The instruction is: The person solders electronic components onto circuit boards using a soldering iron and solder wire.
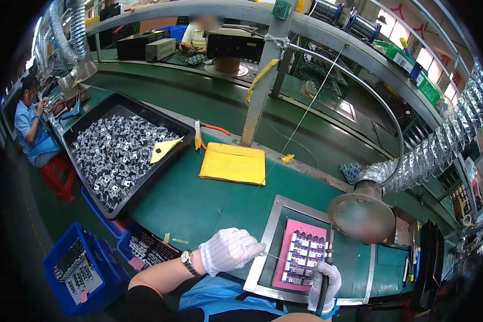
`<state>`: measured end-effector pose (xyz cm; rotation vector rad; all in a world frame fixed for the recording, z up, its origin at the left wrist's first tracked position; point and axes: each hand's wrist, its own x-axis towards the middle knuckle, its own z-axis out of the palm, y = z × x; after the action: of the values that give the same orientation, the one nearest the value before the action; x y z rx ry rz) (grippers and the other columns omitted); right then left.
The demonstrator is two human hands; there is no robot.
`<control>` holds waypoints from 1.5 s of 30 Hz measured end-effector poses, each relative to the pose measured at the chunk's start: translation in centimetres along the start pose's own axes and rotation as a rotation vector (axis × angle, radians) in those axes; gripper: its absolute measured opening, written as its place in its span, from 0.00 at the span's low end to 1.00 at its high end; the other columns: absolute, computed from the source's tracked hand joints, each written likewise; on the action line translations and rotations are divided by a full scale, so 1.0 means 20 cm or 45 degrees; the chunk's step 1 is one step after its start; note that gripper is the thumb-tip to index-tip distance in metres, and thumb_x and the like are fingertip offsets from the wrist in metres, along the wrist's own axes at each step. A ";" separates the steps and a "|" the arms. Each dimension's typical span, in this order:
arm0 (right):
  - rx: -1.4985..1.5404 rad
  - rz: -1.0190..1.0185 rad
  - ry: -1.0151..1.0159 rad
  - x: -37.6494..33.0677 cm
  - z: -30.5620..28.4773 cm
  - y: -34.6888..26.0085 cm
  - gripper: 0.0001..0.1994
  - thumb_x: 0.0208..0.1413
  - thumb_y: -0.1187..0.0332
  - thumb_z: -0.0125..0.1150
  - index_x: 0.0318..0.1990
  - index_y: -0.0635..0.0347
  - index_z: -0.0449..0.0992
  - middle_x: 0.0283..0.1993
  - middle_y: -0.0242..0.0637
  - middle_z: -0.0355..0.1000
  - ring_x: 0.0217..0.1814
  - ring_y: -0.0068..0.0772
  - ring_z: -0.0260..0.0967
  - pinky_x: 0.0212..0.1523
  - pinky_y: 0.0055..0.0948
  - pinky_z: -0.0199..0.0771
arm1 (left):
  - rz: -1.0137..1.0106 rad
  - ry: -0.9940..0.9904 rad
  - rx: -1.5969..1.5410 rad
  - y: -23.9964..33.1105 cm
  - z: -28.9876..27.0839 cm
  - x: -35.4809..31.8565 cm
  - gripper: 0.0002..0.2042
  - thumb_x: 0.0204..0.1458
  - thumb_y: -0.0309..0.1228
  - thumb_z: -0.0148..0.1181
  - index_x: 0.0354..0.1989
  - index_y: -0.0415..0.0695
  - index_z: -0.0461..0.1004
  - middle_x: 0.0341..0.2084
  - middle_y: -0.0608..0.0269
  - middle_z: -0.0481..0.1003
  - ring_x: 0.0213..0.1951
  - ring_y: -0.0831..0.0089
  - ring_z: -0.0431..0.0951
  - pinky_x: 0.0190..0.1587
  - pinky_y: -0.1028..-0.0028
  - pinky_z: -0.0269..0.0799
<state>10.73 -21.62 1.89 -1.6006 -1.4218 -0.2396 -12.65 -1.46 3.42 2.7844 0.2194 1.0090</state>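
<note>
Head view showed the right hand (pixel 324 279), in a white glove, with its grip clamped around the dark handle of a soldering iron (pixel 326 271). The iron stood nearly upright, its tip pointing up toward the lower right corner of a pink fixture (pixel 301 252). The left hand (pixel 228 249), also gloved in white and with a wristwatch (pixel 188 262) at the wrist, had its fingers pinched together on a thin solder wire (pixel 284 259). The wire ran rightward from the fingertips across the fixture toward the iron's tip.

The pink fixture carried rows of small dark and white components and lay inside a metal frame (pixel 265 252) set on the green table (pixel 198 204), directly in front of the person. A round fume hood (pixel 360 217) on a flexible silver duct (pixel 440 150) hung just above and to the right of the fixture.

Farther out, a yellow pad (pixel 233 163) lay on the table beyond the frame. To the left sat a black tray (pixel 161 121) filled with small grey parts, with a yellow paper scrap (pixel 163 149) lying on top of them. Blue bins (pixel 86 268) holding more parts stood below the table edge at the lower left. Another person in blue (pixel 31 126) sat at the far left, well apart.
</note>
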 end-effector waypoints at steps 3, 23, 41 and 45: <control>0.017 0.045 -0.035 0.00 -0.01 0.00 0.10 0.54 0.76 0.65 0.41 0.54 0.72 0.34 0.36 0.77 0.29 0.40 0.73 0.34 0.36 0.71 | -0.008 -0.012 -0.005 0.00 0.01 0.01 0.13 0.45 0.29 0.67 0.41 0.48 0.78 0.28 0.69 0.78 0.30 0.69 0.79 0.30 0.71 0.73; -0.001 -0.011 -0.054 0.02 -0.01 0.00 0.09 0.55 0.75 0.64 0.41 0.54 0.71 0.33 0.36 0.77 0.28 0.39 0.72 0.33 0.35 0.71 | -0.118 0.110 -0.071 0.05 0.02 -0.02 0.06 0.50 0.32 0.66 0.34 0.48 0.77 0.22 0.66 0.74 0.26 0.67 0.76 0.28 0.69 0.70; 0.443 0.367 0.021 -0.08 0.00 0.04 0.10 0.60 0.82 0.55 0.46 0.59 0.75 0.45 0.39 0.73 0.48 0.32 0.70 0.49 0.31 0.73 | -0.116 0.181 -0.086 0.07 0.09 -0.06 0.05 0.52 0.33 0.63 0.35 0.50 0.75 0.23 0.70 0.74 0.26 0.70 0.75 0.28 0.71 0.69; 0.119 0.145 0.090 -0.09 0.01 0.08 0.07 0.65 0.67 0.60 0.44 0.59 0.72 0.43 0.37 0.74 0.40 0.24 0.69 0.43 0.26 0.72 | -0.124 0.154 -0.060 0.09 0.09 -0.07 0.05 0.53 0.32 0.63 0.36 0.51 0.75 0.24 0.69 0.74 0.26 0.70 0.75 0.29 0.72 0.69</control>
<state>11.41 -22.52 -0.19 -1.5756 -1.2654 -0.1594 -12.34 -3.62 1.60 2.6451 0.3388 1.1442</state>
